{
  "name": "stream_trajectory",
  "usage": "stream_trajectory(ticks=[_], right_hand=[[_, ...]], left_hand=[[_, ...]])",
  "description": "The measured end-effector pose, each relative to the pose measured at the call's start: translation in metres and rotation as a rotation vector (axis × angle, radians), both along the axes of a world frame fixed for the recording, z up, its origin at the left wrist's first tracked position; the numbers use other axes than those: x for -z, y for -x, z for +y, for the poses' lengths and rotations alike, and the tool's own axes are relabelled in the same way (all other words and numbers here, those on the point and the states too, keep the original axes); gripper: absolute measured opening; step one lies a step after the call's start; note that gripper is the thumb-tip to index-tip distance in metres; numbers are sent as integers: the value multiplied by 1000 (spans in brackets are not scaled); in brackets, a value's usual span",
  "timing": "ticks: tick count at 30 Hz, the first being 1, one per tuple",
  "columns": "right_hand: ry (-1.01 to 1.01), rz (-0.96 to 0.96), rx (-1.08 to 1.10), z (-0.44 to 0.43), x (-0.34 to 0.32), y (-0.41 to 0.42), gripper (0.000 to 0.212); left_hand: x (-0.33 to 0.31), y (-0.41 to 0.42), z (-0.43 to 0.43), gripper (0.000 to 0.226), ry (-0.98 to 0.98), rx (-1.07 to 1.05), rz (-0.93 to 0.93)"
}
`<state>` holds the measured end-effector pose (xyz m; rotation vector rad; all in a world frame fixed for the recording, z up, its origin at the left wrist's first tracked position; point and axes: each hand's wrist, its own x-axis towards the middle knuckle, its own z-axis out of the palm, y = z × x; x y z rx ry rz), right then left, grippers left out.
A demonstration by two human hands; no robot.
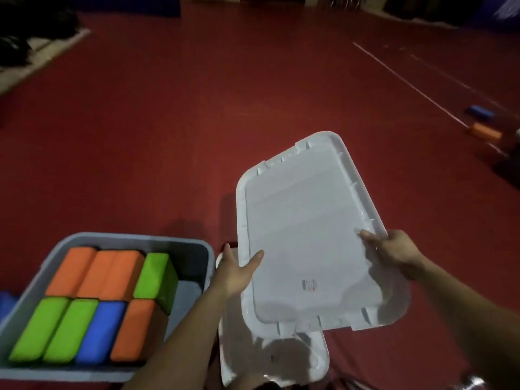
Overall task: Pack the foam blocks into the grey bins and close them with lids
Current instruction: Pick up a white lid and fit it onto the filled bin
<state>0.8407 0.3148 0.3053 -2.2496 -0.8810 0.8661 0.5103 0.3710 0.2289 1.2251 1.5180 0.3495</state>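
Hands are gripping a white lid (306, 235) by its long edges: the left hand (236, 273) and right hand (394, 253) are holding it tilted above a second lid (273, 358). Left of them, a grey bin (194, 249) is sitting open, holding orange, green and blue foam blocks (92, 305). Farther off, two loose blocks (485, 132) are lying on the red floor (197, 122).
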Motion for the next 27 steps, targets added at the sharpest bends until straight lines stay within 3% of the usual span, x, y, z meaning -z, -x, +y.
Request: stream_trajectory(ticks=[3, 7, 11, 15, 17, 20, 23, 27], right_hand=[[-186, 1, -92, -8, -46, 18, 36], [-387, -68, -275, -14, -84, 49, 25], [-518, -494, -504, -27, -104, 95, 37], [-424, -790, -730, -48, -120, 131, 29], [-442, -881, -803, -53, -129, 138, 23], [-545, -980, -849, -53, -135, 139, 31], [-644, -1099, -913, -53, -145, 142, 38], [-725, -1142, -1003, -44, -168, 148, 33]], left_hand=[[-60, 20, -3, 115, -8, -192, -263], [-134, 55, -17, 83, -54, -449, -660], [-184, 99, -32, 92, -37, -602, -883], [-224, 151, -46, 95, -63, -732, -1066], [-240, 178, -55, 99, -88, -774, -1127], [-256, 214, -70, 100, -87, -783, -1132], [-264, 237, -84, 77, -19, -661, -1065], [-260, 250, -91, 38, -22, -583, -867]])
